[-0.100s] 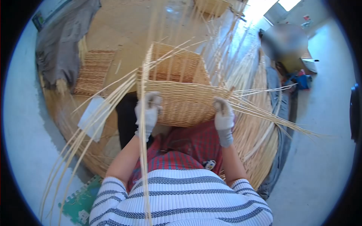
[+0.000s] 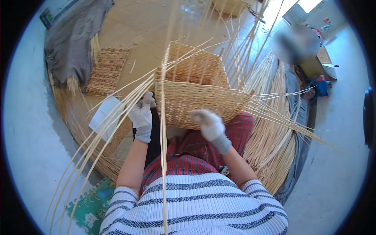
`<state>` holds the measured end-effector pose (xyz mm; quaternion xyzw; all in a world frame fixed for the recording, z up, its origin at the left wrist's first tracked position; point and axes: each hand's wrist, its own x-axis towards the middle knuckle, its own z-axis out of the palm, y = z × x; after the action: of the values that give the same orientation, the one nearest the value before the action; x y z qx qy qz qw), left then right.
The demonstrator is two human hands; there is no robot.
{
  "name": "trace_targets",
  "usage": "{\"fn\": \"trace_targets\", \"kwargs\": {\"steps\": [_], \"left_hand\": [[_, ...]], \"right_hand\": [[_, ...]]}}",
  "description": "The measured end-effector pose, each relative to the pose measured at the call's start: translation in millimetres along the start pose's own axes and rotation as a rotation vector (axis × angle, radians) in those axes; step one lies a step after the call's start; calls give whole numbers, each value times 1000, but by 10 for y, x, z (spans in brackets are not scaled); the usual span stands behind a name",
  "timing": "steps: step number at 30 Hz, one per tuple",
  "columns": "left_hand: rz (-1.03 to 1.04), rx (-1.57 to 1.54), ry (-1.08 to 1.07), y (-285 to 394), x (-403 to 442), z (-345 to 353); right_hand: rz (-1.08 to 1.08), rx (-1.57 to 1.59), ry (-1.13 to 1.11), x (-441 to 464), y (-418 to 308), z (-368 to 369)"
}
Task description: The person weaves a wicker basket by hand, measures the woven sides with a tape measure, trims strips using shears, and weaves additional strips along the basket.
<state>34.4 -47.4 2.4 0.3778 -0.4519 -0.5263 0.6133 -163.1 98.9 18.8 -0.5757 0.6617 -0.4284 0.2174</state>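
A half-woven straw-coloured basket (image 2: pixel 196 103) sits over my lap, with upright stakes rising from its far rim and long loose strands (image 2: pixel 117 105) fanning out at its left corner. More strands (image 2: pixel 282 119) stick out at the right corner. My left hand (image 2: pixel 143 115), in a white-grey glove, is beside the left corner under the strands, fingers closed; what they hold is hidden. In front of the basket's front wall is my gloved right hand (image 2: pixel 211 126), slightly blurred, its fingers curled together and pointing left. Whether anything is in it does not show.
Bundles of long straw-coloured strands (image 2: pixel 270 152) lie on the floor at right. To the left are a woven mat (image 2: pixel 108 70), a white sheet (image 2: pixel 105 115) and a grey cloth (image 2: pixel 76 43) over more strands. Another basket (image 2: pixel 231 7) stands at the back; a person is at upper right.
My right hand has left the basket's right corner and moved left across the front wall. My left hand has shifted from the front wall to outside the left corner.
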Motion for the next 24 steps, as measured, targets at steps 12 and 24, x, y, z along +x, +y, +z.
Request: {"fn": "trace_targets", "kwargs": {"steps": [12,24], "left_hand": [[466,606,-553,865,7,-53],[318,183,-146,221,-393,134]], "right_hand": [[-772,-306,-659,295,-1153,661],[-8,1238,319,703,350,-131]]}}
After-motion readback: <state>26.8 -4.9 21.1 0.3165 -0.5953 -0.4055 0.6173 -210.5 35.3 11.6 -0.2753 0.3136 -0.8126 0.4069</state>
